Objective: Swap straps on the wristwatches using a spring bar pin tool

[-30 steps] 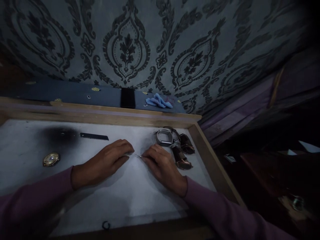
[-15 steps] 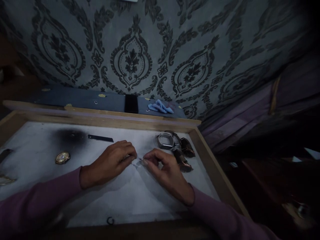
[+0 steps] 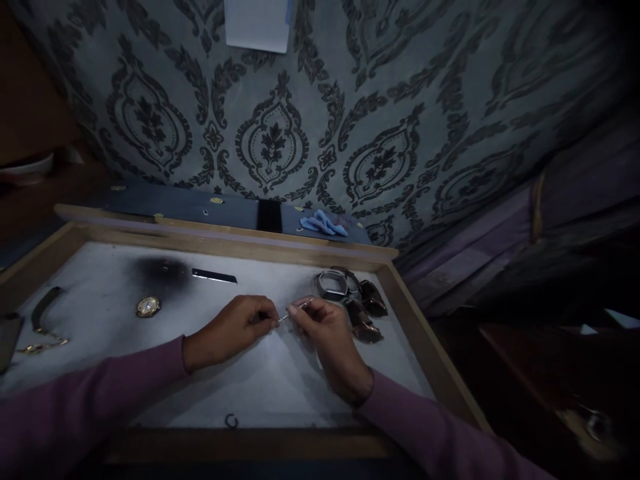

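Note:
My left hand (image 3: 237, 331) is closed, its thumb and fingertips pinched at the near end of a thin metal rod (image 3: 284, 318). The rod slants up into my right hand (image 3: 333, 337), where thumb and forefinger pinch it and a shiny end shows above the fingers. Its exact kind is too small to tell. Both hands are held over the white surface (image 3: 235, 400) of a shallow wooden tray. A gold round watch head (image 3: 149, 307) lies left of my left hand, with a dark flat blade (image 3: 214, 275) beyond it.
Behind my right hand lie a silver watch case (image 3: 333, 285) and dark sunglasses (image 3: 365, 323). A dark strap (image 3: 45, 307) and a gold chain (image 3: 45, 347) are at left. A small black ring (image 3: 231, 421) sits near the tray's front rim (image 3: 240, 443). A blue cloth (image 3: 324, 223) rests beyond.
The view has tilted up and shifted left. My hands have come closer together, and more of the thin metal rod shows, now reaching my left fingertips.

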Demonstrator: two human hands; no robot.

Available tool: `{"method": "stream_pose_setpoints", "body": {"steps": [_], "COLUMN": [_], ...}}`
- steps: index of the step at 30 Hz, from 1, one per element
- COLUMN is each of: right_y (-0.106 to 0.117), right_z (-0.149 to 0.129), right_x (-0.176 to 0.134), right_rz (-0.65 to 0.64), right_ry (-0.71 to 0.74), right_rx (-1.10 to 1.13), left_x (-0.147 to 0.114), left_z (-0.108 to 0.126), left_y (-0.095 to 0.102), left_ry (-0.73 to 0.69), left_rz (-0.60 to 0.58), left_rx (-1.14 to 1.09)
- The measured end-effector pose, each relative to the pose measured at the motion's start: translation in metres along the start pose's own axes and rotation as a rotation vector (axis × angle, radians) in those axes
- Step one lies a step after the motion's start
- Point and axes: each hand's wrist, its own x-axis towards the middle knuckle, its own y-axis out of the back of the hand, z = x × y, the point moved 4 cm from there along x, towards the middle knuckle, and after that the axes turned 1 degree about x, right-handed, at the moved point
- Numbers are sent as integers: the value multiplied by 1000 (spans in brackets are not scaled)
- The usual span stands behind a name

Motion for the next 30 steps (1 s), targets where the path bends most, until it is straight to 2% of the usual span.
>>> {"method": "stream_pose_setpoints", "body": {"steps": [4,8,12,19,24,27,30], "right_y": [-2,-5,-6,-2,-5,-10,-15], "right_z": [9,11,10,17,24,22,19], "right_x": [1,3,4,10,11,12,18], "right_rz": [-45,-96,-146,-137,-108,-116,-116], "right_ry": [-129,-217,-281,-237,-162,-153,-185], "right_rx": [80,162,231,126,-13,-39,-13], "left_x": [1,1,-6,-32,-45,-43,-32], "left_z": [-4,-1,4,-12,-17,-14,-19], "left_y": [-3,-2,9,43,51,60,77], "left_ry": [45,22,7,35,52,-28,-94], "left_rz": [-13,-23,-4,84,122,159,233], "left_rx": [-10,8,66,239,274,429,793]}}
